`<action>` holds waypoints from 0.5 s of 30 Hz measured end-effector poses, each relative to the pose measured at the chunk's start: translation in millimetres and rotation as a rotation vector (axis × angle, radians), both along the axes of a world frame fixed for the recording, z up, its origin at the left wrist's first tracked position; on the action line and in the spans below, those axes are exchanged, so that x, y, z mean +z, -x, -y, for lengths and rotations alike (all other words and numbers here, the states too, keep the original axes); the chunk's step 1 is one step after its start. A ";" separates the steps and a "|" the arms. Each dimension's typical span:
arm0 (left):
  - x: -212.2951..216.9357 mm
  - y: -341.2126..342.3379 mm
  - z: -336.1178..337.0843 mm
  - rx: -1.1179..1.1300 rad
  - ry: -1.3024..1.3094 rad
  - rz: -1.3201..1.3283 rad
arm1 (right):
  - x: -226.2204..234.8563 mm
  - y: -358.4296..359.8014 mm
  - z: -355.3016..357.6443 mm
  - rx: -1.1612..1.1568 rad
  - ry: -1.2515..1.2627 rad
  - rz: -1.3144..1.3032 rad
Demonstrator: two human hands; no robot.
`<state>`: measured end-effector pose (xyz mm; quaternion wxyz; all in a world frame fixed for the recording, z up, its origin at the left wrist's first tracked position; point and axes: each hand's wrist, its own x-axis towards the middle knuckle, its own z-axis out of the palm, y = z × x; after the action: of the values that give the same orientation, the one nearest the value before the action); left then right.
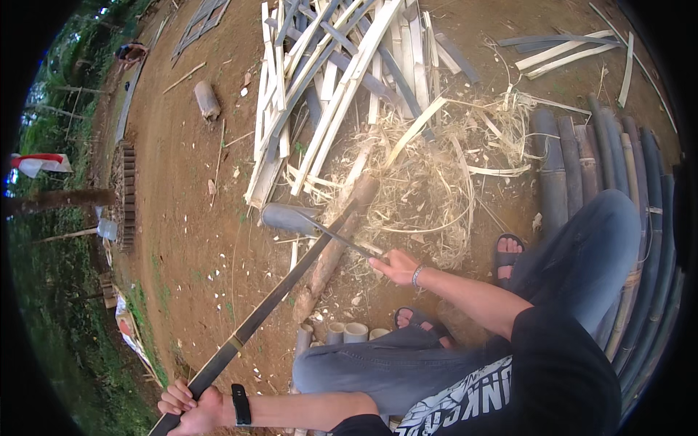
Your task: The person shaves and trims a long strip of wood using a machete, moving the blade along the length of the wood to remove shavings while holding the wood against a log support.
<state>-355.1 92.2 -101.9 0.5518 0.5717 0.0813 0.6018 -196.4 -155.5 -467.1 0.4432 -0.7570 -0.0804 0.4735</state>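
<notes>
My left hand (193, 408) is wrapped round the near end of a long, dark-skinned bamboo strip (280, 291) with a pale edge. The strip slants up and away to the right, its far part lying over a brown log (315, 285) on the ground. My right hand (396, 267) is closed round the handle of a knife, mostly hidden by the fingers. The knife's long dark blade (342, 239) crosses the strip near the log and touches or nearly touches it. A short dark bamboo piece (282, 217) lies beside the log.
Split bamboo strips (349, 80) lie heaped ahead, with curly shavings (436, 182) beyond my right hand. Whole bamboo poles (647, 218) line the right side. Cut bamboo pieces (355, 333) stand by my left leg. A bamboo stump (206, 100) lies farther off on bare soil.
</notes>
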 end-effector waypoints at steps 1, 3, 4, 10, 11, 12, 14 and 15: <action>1.0 -1.1 0.7 0.024 -0.025 -0.023 | 0.3 -5.3 -8.3 -0.035 -0.005 0.000; 5.5 -16.9 13.9 0.127 0.017 0.035 | 14.0 -18.2 -27.7 -0.214 0.003 -0.150; 7.6 -22.8 21.4 0.182 0.038 0.056 | 25.3 -12.3 -33.2 -0.145 -0.020 -0.134; 5.7 -15.7 17.5 -0.166 -0.053 0.075 | 164.7 28.1 -41.6 0.276 -0.456 0.107; 6.1 -15.5 19.8 -0.173 -0.055 0.081 | 170.1 36.5 -38.5 0.264 -0.476 0.098; 6.6 -15.4 22.2 -0.180 -0.058 0.086 | 171.0 42.4 -34.1 0.251 -0.497 0.090; 8.0 -13.4 25.6 -0.182 -0.066 0.094 | 139.1 42.0 -17.6 0.239 -0.337 0.037; 8.3 -15.0 26.9 -0.196 -0.068 0.109 | 111.2 35.7 -9.4 0.096 -0.275 -0.043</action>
<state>-340.1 65.3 -93.5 0.5918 0.5618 -0.0255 0.5775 -232.1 -146.1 -355.9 0.5209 -0.6743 -0.1712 0.4947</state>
